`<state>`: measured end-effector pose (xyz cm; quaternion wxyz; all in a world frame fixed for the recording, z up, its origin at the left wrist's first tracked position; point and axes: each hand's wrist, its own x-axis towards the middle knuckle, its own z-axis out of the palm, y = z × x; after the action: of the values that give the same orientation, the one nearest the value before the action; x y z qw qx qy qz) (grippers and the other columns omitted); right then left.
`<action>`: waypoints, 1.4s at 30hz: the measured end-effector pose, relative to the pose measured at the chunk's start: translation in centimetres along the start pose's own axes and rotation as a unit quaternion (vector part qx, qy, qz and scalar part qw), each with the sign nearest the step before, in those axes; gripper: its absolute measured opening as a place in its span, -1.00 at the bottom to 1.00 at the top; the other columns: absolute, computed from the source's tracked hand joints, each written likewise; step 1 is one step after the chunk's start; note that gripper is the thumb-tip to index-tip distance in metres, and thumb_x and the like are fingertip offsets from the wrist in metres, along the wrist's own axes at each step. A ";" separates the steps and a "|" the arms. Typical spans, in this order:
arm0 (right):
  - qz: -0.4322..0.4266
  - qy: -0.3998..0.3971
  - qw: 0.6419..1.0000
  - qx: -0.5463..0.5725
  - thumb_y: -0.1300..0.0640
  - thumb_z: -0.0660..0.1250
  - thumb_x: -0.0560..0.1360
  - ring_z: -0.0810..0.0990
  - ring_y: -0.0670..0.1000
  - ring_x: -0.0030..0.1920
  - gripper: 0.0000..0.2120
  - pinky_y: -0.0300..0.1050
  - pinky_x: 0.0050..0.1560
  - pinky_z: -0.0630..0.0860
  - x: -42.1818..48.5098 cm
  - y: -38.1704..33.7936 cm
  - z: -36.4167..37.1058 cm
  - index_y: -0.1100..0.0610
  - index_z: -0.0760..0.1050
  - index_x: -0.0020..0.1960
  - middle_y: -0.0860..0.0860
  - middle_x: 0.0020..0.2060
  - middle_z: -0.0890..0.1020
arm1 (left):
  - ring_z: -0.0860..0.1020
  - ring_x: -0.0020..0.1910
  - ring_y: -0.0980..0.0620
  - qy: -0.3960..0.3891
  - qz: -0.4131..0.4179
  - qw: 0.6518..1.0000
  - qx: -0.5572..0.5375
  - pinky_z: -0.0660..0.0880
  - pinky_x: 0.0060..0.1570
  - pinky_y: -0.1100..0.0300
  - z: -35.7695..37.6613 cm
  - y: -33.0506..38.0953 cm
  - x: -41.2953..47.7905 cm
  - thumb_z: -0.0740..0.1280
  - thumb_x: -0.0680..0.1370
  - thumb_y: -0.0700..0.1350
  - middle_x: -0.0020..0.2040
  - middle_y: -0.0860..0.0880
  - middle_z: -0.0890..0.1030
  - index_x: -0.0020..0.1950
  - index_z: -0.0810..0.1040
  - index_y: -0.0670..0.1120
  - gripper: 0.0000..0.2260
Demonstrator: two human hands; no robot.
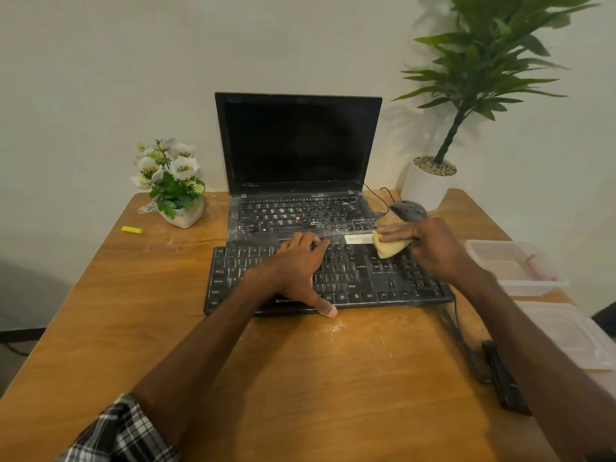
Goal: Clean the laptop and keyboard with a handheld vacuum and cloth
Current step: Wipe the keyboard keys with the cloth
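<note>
An open black laptop [300,145] stands at the back of the wooden table, its keys and palm rest dusted with white powder. In front of it lies a black external keyboard [366,278], also dusty. My left hand [293,271] rests flat on the keyboard's middle, thumb at its front edge. My right hand [430,248] presses a folded yellow cloth [390,248] onto the keyboard's upper right, near the laptop's front corner. No vacuum can be made out with certainty.
A black mouse [408,210] with a cable sits right of the laptop. Clear plastic containers [520,268] lie at the right edge. A flower pot [173,188], a yellow marker [132,230], a tall potted plant [430,181] and a black device [503,378] stand around.
</note>
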<state>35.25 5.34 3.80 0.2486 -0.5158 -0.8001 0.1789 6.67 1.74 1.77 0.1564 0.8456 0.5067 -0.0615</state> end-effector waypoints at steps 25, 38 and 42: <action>0.027 0.009 0.995 -0.096 0.57 0.29 0.39 0.56 0.07 0.32 -0.49 0.02 0.41 0.42 -2.4 2.9 -0.7 0.13 0.67 0.18 0.05 0.26 0.63 | -0.11 0.65 -0.20 0.002 -0.005 1.000 -0.022 -0.05 0.60 -0.23 0.3 -0.2 0.2 0.49 0.29 0.49 0.68 -0.08 -0.13 0.70 -0.21 -0.02 0.29; 0.122 0.035 0.975 -0.180 0.43 0.31 0.48 0.63 0.20 0.15 -0.45 0.10 0.13 0.59 -5.5 3.2 -1.5 0.02 0.55 0.39 0.17 0.25 0.62 | -0.07 0.63 -0.19 0.005 -0.005 1.000 -0.024 -0.02 0.59 -0.22 0.3 -0.2 0.2 0.49 0.28 0.49 0.67 -0.08 -0.09 0.70 -0.20 -0.01 0.29; 0.157 0.059 0.968 -0.187 0.43 0.30 0.51 0.63 0.22 0.12 -0.46 0.10 0.11 0.58 -5.7 1.8 -1.4 0.05 0.52 0.41 0.23 0.21 0.62 | -0.05 0.63 -0.17 0.003 -0.008 1.000 -0.025 0.00 0.59 -0.21 0.3 -0.1 0.2 0.49 0.28 0.50 0.66 -0.06 -0.07 0.70 -0.19 -0.01 0.29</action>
<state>39.30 0.88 2.74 0.1637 -0.6820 -0.7120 0.0324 6.68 1.87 1.42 0.1754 0.8378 0.5148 -0.0480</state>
